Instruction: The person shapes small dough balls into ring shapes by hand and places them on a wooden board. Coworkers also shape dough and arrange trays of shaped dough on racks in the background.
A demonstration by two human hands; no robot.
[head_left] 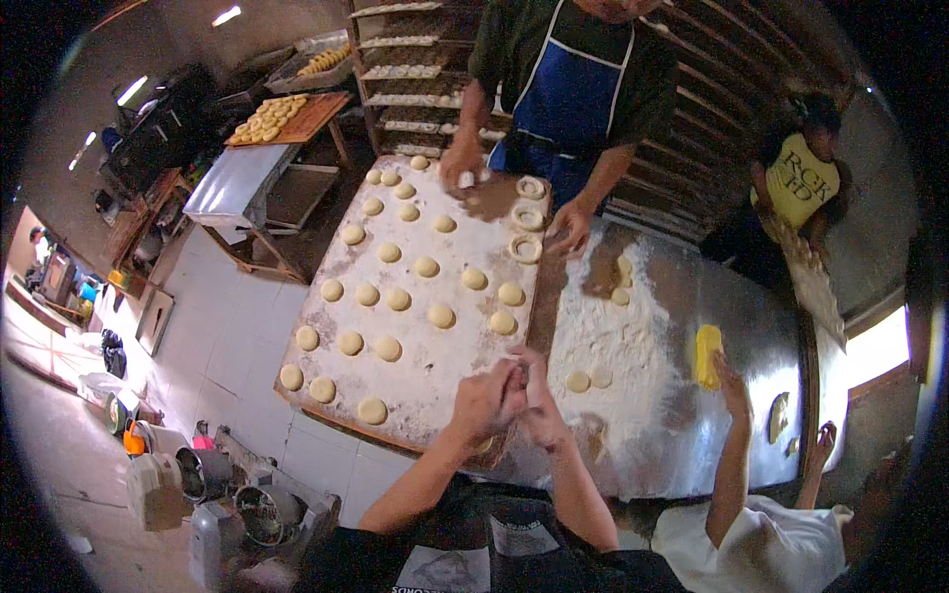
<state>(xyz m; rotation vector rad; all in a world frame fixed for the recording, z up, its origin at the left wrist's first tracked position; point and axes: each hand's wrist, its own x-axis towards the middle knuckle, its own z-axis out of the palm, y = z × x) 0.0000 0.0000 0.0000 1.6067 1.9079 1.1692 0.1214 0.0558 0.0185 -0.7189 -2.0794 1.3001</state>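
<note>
Both reaching forward, the person's left hand [484,397] and right hand [541,403] meet above the board [420,395], fingers bent; whether they grip anything is unclear.

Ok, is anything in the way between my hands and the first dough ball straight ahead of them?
Nothing visible: only the floury board shows between your left hand, right hand and that dough ball.

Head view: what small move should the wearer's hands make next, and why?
Probably part the left hand and right hand slightly over the board: the two hands meet by its near right corner, hiding whatever may be between them, and bare floured surface shows just left of them, with dough balls spaced out beyond.
</note>
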